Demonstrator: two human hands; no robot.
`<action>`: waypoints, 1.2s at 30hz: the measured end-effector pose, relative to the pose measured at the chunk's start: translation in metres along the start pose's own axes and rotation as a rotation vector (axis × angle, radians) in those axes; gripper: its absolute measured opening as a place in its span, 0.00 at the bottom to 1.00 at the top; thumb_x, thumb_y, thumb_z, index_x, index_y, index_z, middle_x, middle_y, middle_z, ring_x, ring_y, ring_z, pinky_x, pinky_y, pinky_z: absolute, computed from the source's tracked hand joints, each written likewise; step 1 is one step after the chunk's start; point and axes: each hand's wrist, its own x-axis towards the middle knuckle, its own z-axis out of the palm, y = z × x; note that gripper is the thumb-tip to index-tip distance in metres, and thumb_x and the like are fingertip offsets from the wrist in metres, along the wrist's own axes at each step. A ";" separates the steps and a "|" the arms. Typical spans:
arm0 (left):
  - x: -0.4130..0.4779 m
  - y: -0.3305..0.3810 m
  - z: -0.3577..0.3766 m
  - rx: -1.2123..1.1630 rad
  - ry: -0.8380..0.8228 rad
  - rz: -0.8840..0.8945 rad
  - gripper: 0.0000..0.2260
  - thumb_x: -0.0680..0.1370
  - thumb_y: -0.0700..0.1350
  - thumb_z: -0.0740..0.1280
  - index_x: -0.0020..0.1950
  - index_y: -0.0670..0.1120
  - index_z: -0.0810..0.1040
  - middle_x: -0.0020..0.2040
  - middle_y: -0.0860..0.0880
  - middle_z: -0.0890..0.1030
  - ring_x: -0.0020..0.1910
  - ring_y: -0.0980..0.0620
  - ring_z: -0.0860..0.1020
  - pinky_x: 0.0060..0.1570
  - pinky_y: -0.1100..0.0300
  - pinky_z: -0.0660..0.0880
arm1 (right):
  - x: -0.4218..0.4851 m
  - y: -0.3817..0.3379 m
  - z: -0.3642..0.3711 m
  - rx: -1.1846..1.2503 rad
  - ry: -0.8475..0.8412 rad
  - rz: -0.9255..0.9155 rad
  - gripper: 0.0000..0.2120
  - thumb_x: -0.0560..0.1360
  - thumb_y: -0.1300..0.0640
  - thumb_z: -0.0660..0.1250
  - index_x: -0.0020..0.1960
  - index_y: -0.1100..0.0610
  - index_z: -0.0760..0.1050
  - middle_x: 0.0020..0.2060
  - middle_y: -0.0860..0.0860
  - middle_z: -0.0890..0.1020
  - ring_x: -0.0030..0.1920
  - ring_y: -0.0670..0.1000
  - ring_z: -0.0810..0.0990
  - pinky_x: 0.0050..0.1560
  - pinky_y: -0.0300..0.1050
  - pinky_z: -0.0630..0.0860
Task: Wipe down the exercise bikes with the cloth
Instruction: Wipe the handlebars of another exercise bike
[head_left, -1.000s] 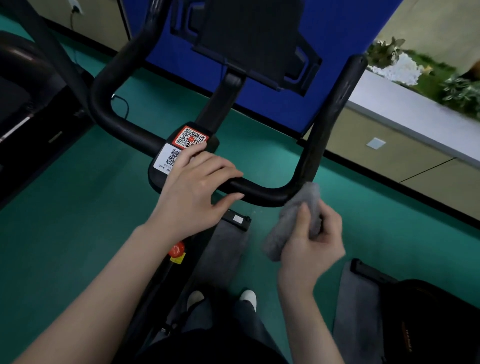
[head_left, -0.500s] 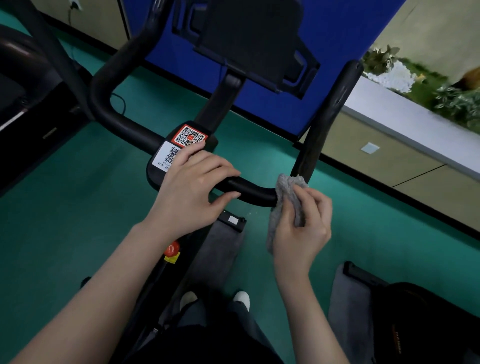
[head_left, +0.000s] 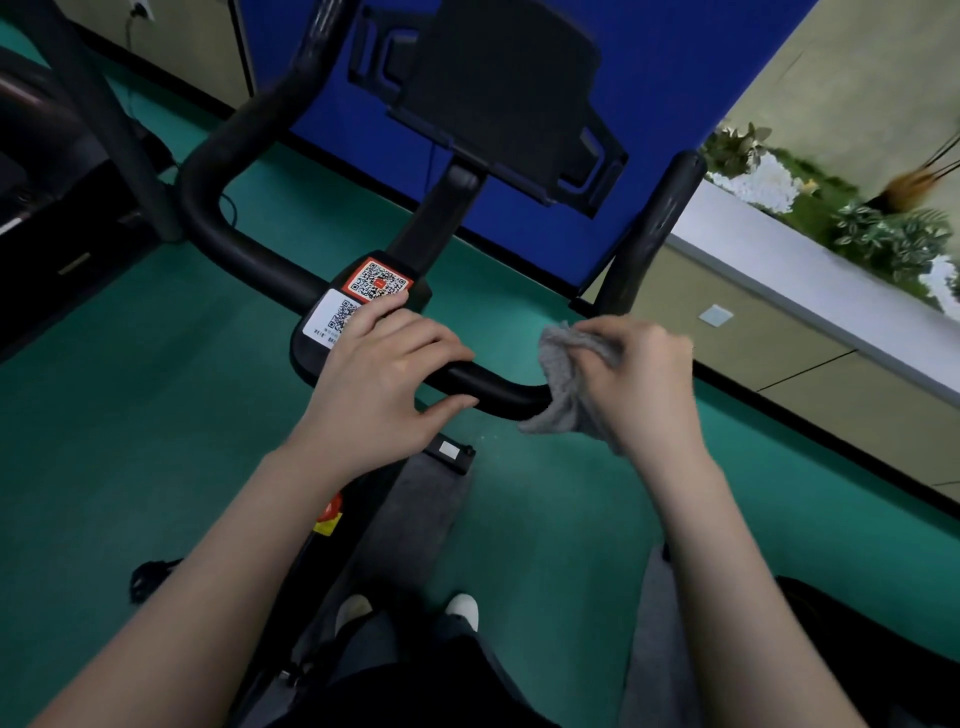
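Green gym floor (head_left: 130, 395). We count one black exercise-bike handlebar (head_left: 498, 396), two QR stickers (head_left: 377, 281), one grey knitted cloth (head_left: 563, 384). Left hand (head_left: 379, 387) rests on the bar, fingers nearly straight; right hand (head_left: 652, 387) clutches the cloth at its bend.

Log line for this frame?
phase: wiping handlebar | right hand: grips grey cloth at right bend | left hand: rests on centre
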 end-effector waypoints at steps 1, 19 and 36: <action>0.000 0.000 0.000 0.001 -0.001 -0.002 0.15 0.71 0.58 0.70 0.52 0.50 0.82 0.48 0.56 0.81 0.50 0.54 0.78 0.70 0.55 0.59 | 0.006 -0.004 0.000 -0.002 -0.039 0.007 0.09 0.72 0.62 0.68 0.49 0.56 0.84 0.44 0.52 0.85 0.47 0.53 0.80 0.50 0.37 0.71; 0.000 -0.002 -0.001 -0.022 0.004 -0.005 0.15 0.71 0.57 0.70 0.52 0.50 0.82 0.48 0.57 0.80 0.49 0.54 0.78 0.71 0.58 0.57 | 0.034 -0.015 -0.018 -0.165 -0.452 -0.132 0.04 0.69 0.57 0.74 0.42 0.54 0.80 0.40 0.50 0.82 0.45 0.49 0.77 0.43 0.35 0.66; 0.000 0.000 0.001 -0.011 -0.014 -0.022 0.15 0.71 0.58 0.70 0.53 0.50 0.82 0.49 0.56 0.81 0.50 0.55 0.78 0.71 0.54 0.59 | -0.016 0.008 0.013 0.296 0.046 -0.077 0.09 0.69 0.63 0.72 0.43 0.50 0.79 0.39 0.49 0.81 0.41 0.43 0.78 0.43 0.27 0.69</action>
